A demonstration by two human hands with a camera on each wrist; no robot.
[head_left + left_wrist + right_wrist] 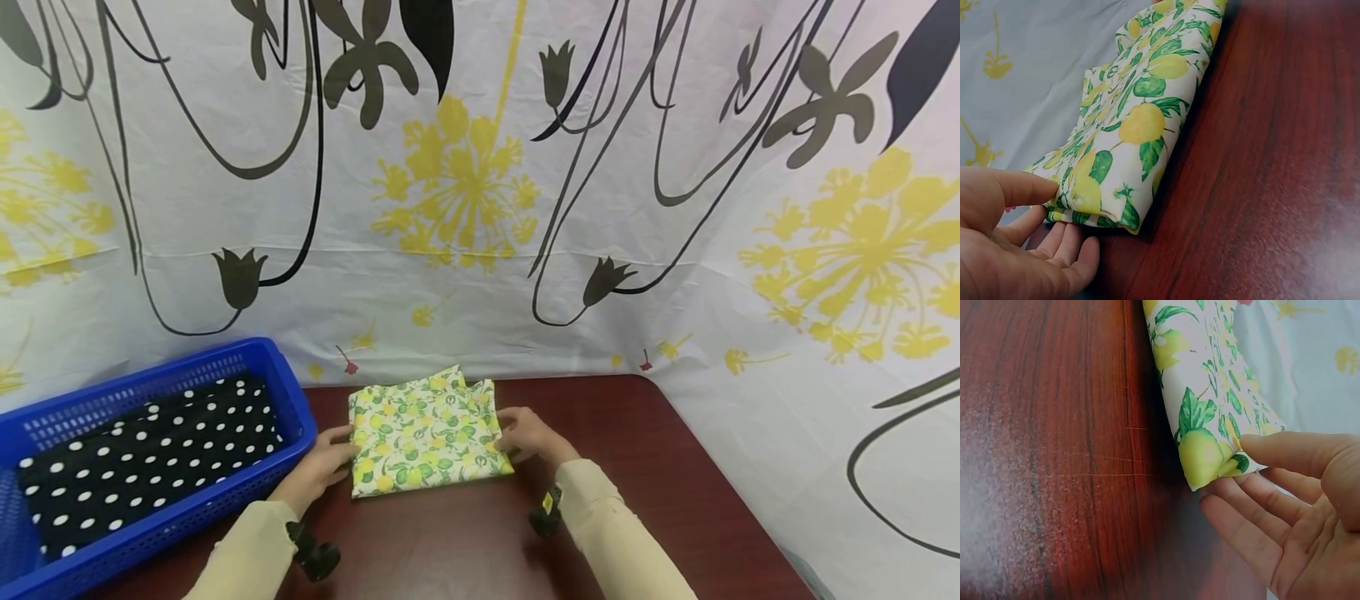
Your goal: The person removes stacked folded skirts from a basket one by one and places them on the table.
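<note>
A folded cloth (423,433) with a lemon and green leaf print lies on the dark red-brown table in the head view. At its left edge my left hand (326,462) pinches the layers, thumb on top and fingers below, as the left wrist view shows of the cloth (1141,119). On the opposite side, my right hand (531,437) pinches the right edge the same way. The right wrist view has the thumb over the cloth's corner (1200,453) and the fingers under it. The cloth's far right corner sticks up unevenly.
To the left stands a blue plastic basket (288,392) holding a black cloth with white dots (157,450). Behind the wooden table (442,542) hangs a white sheet (480,317) printed with flowers. The table's right edge slants toward me.
</note>
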